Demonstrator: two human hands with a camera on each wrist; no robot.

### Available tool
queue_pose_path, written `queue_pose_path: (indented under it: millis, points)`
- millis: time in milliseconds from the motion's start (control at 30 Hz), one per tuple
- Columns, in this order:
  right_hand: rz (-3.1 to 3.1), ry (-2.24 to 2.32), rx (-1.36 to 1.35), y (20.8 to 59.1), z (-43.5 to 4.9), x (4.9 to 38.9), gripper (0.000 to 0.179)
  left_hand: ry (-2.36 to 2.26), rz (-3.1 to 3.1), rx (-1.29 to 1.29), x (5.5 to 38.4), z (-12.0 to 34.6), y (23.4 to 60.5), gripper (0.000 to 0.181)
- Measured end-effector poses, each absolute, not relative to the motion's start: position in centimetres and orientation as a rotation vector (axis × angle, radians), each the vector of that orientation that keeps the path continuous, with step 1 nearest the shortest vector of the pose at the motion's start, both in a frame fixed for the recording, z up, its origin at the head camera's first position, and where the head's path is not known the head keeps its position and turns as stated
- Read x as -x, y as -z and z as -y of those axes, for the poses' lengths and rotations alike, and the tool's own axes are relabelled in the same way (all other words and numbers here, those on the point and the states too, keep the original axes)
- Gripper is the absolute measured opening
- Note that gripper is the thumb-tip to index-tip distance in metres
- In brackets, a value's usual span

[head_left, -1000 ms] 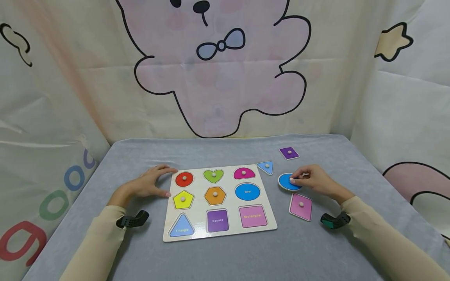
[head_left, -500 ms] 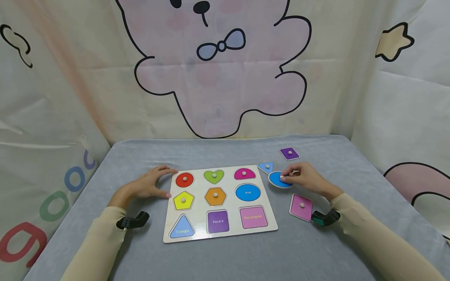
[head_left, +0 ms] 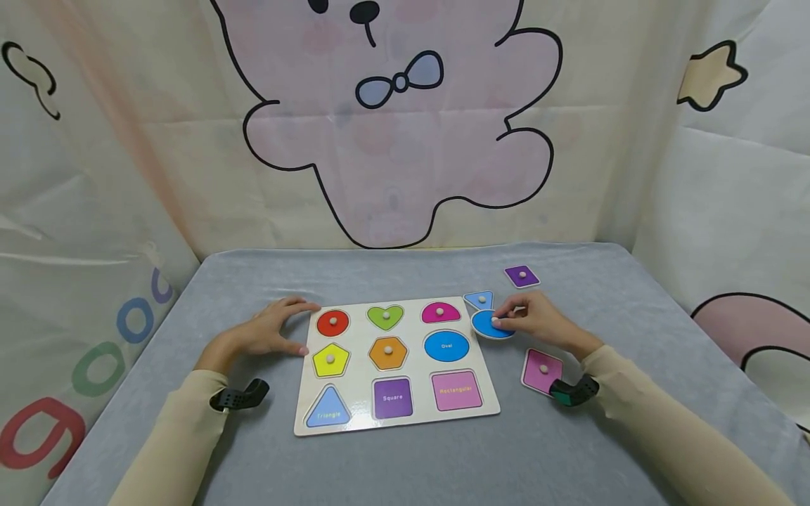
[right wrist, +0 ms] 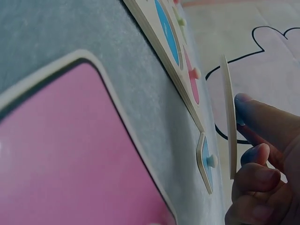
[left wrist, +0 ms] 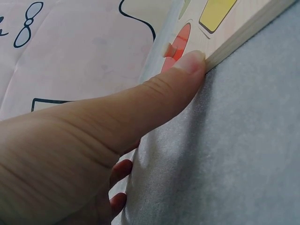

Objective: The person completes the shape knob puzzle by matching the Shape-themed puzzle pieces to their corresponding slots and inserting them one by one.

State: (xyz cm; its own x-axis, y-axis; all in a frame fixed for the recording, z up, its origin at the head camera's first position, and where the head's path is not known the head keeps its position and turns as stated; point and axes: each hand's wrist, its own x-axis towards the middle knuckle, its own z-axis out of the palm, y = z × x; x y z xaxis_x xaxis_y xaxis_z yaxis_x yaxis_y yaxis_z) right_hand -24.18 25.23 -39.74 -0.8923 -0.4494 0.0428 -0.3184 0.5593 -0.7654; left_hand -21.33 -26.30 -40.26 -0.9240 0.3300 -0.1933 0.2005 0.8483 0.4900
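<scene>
A wooden shape puzzle board [head_left: 405, 426] lies on the table, with knobbed pieces in its upper two rows and bare recesses marked Oval [head_left: 446, 346], Triangle [head_left: 328, 407], Square [head_left: 392, 399] and Rectangular [head_left: 457, 391]. My left hand [head_left: 264, 330] touches the board's left edge; in the left wrist view the thumb [left wrist: 191, 63] lies against its corner, fingers spread. My right hand [head_left: 538, 320] pinches the knob of the blue oval puzzle piece [head_left: 484, 325], held off the table beside the board's right edge. Seen edge-on, that oval piece [right wrist: 229, 117] is raised in the right wrist view.
A light blue triangle piece [head_left: 479, 300] touches the board's upper right corner. A purple square piece [head_left: 522, 276] lies farther back. The pink rectangle piece [head_left: 540, 370] sits under the right wrist, partly behind its black band [head_left: 574, 391]. A printed curtain [head_left: 392, 176] hangs behind the table.
My right hand has carried the blue oval piece leftward, from above the pink rectangle to the board's right edge. The left hand has stayed at the board's left edge.
</scene>
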Motion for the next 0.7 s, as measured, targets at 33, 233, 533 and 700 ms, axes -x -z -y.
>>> queue_pose_path:
  millis: [33,233,533,700]
  points:
    - [-2.629,1.249,0.658,39.8,-25.1,24.2,0.016,-0.688,-2.755,-0.406,21.3,26.3,40.3,0.086]
    - [-2.608,1.259,0.705,40.0,-24.1,24.2,0.014,-0.694,-2.754,-0.426,21.3,26.4,40.2,0.086]
    - [-2.586,1.261,0.696,40.2,-22.7,24.1,0.013,-0.695,-2.751,-0.433,21.3,26.4,40.2,0.085]
    - [-2.567,1.263,0.701,40.5,-21.8,24.1,0.014,-0.695,-2.746,-0.422,21.3,26.4,40.3,0.085]
